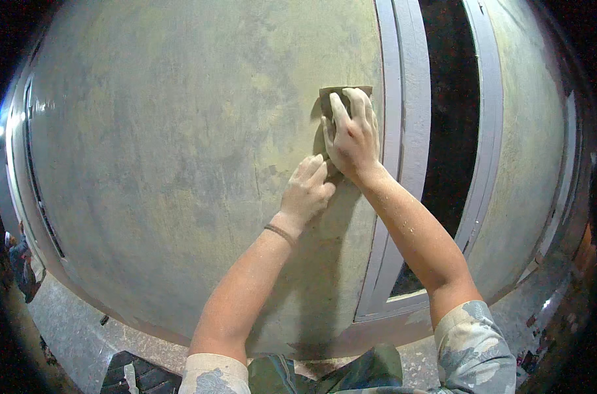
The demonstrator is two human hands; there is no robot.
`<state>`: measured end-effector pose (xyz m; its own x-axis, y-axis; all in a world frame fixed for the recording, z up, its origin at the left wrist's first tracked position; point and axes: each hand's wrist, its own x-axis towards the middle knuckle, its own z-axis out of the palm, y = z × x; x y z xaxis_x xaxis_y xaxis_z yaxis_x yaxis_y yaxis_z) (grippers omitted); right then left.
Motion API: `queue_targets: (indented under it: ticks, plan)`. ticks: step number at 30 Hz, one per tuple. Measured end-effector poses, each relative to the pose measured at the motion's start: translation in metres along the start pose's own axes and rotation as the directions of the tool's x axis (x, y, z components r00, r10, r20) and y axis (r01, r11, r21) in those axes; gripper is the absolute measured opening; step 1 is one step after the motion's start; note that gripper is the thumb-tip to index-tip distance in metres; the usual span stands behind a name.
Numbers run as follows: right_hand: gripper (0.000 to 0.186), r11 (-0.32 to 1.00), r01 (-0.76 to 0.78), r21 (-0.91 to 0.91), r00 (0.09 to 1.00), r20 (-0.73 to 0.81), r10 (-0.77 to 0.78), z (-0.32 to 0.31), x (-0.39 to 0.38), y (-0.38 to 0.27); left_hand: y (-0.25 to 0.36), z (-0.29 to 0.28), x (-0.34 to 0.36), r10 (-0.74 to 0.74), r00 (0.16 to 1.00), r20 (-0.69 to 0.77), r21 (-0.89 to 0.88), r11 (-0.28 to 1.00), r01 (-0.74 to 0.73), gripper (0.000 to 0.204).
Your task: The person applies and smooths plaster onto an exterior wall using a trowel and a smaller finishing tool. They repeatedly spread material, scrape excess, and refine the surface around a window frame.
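Observation:
A dark brown sheet that looks like sandpaper (326, 104) lies against the dusty grey-yellow wall (180, 131), close to the window frame. My right hand (352, 134) presses it flat, fingers pointing up and reaching almost to its top edge. Just below and to the left, my left hand (308, 187) is closed, its fingers curled at what seems to be the sheet's lower end. The right wrist and palm hide most of that end. Pale dust coats both hands, and a brown band circles my left wrist.
Right of my hands runs a pale grey window frame (391, 98) around a dark opening (450, 118). A dark ridged mat or panel (141, 371) lies on the speckled floor (68, 322) at lower left. Another person (24, 262) is at the far left edge.

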<state>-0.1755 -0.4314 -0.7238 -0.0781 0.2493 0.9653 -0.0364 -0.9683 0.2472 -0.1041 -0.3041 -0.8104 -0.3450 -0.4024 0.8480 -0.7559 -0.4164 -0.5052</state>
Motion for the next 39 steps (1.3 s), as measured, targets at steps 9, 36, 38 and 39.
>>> queue_targets:
  ticks: [9,36,38,39]
  plan:
    - [0.078,0.977,0.014,-0.214,0.980,0.195,0.029,0.013,-0.021,0.007,-0.022,-0.021,-0.039,-0.319,0.940,-0.123,0.012,0.946,0.323,0.048]
    - [0.068,0.944,0.260,-0.205,0.930,0.318,-0.187,-0.019,-0.017,0.004,-0.030,-0.023,-0.055,-0.368,0.925,-0.090,0.131,0.917,0.378,0.057]
    - [0.067,0.960,0.242,-0.142,0.913,0.368,-0.175,-0.021,-0.019,0.010,-0.030,-0.022,-0.055,-0.380,0.922,-0.080,0.140,0.911,0.387,0.058]
    - [0.069,0.966,0.228,-0.122,0.912,0.373,-0.168,-0.022,-0.019,0.013,-0.030,-0.021,-0.055,-0.373,0.923,-0.092,0.140,0.913,0.383,0.057]
